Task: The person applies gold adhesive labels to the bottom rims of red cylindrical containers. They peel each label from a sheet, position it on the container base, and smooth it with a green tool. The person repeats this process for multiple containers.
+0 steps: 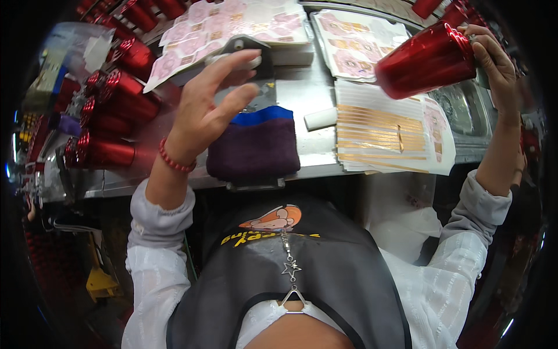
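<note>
My right hand (497, 65) grips the rim end of a shiny red metallic cup-shaped vessel (425, 61), tilted on its side above the right part of the metal workbench (309, 152). Beneath it lie sheets of printed decals (359, 43) and a stack of sheets with gold strips (379, 126). My left hand (213, 96), with a red bead bracelet on the wrist, is empty with its fingers apart. It hovers by a dark fixture (248, 41) with a pale roller, above and left of a folded dark purple cloth (253, 148) with a blue edge.
Several red vessels (126, 96) lie along the left of the bench; others (141, 15) stand behind. A thick stack of pink decal sheets (244, 22) is at the back. A small white block (320, 120) lies beside the gold-strip sheets. A metal basin (457, 109) is at the right.
</note>
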A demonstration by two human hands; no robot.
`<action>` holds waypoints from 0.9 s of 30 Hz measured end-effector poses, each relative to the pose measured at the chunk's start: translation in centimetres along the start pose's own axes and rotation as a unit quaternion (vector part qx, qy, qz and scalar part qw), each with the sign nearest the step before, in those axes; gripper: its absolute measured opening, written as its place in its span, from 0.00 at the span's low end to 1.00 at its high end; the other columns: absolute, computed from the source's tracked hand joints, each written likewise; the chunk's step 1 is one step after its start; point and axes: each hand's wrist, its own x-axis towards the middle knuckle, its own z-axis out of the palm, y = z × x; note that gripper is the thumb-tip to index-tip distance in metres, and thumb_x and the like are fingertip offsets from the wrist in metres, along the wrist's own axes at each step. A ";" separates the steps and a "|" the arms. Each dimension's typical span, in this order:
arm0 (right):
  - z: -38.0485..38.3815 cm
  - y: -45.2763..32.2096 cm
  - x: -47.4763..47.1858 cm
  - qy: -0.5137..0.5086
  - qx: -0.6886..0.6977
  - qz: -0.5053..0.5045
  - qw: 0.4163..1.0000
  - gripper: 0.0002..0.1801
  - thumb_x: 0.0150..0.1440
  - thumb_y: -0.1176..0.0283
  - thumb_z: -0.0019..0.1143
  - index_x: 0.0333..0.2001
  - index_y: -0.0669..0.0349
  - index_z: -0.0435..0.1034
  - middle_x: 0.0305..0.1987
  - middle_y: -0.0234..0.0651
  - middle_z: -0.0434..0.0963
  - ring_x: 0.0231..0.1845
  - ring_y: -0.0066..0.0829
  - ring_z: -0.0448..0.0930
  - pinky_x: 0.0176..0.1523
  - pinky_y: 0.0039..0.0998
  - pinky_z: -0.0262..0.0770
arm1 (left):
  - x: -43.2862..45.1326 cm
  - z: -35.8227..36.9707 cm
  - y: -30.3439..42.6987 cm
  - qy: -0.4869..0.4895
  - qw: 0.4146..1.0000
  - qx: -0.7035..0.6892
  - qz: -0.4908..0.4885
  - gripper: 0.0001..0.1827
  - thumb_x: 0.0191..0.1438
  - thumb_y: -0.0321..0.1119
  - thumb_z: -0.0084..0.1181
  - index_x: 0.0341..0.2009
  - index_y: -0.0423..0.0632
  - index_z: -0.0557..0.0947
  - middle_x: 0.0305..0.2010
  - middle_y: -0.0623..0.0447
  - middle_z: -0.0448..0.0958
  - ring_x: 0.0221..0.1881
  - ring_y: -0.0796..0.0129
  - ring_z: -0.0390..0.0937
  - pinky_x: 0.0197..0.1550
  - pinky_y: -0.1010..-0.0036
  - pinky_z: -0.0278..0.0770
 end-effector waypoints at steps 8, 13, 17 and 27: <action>27.0 -4.8 11.8 -0.065 0.517 0.030 0.853 0.14 0.70 0.65 0.53 0.49 0.65 0.76 0.41 0.30 0.81 0.40 0.16 0.79 0.45 0.19 0.76 | 1.8 -0.1 -3.2 -0.121 0.875 -0.457 -0.104 0.36 0.67 0.54 0.54 0.69 0.44 0.64 0.60 0.46 0.76 0.56 0.66 0.78 0.59 0.68 0.77; 35.8 -7.8 8.9 0.041 0.474 0.194 0.858 0.21 0.73 0.57 0.47 0.56 0.64 0.72 0.42 0.30 0.78 0.37 0.17 0.77 0.40 0.20 0.76 | -2.8 0.2 -3.9 0.036 0.767 -0.580 -0.273 0.20 0.68 0.44 0.53 0.55 0.41 0.76 0.46 0.49 0.83 0.44 0.68 0.84 0.45 0.71 0.86; 36.8 -8.0 8.4 0.055 0.449 0.215 0.866 0.23 0.74 0.54 0.42 0.55 0.64 0.72 0.41 0.30 0.77 0.40 0.19 0.76 0.36 0.24 0.77 | -2.5 0.6 -5.0 0.083 0.795 -0.536 -0.274 0.20 0.69 0.44 0.53 0.54 0.41 0.77 0.46 0.47 0.83 0.43 0.67 0.84 0.45 0.70 0.86; 26.6 -3.0 2.6 -0.054 0.040 0.037 0.997 0.16 0.68 0.74 0.52 0.58 0.57 0.75 0.54 0.30 0.80 0.46 0.25 0.78 0.51 0.26 0.76 | -1.4 1.1 -6.9 0.088 0.856 -0.462 -0.214 0.22 0.72 0.47 0.47 0.59 0.42 0.76 0.54 0.47 0.81 0.52 0.65 0.82 0.54 0.68 0.81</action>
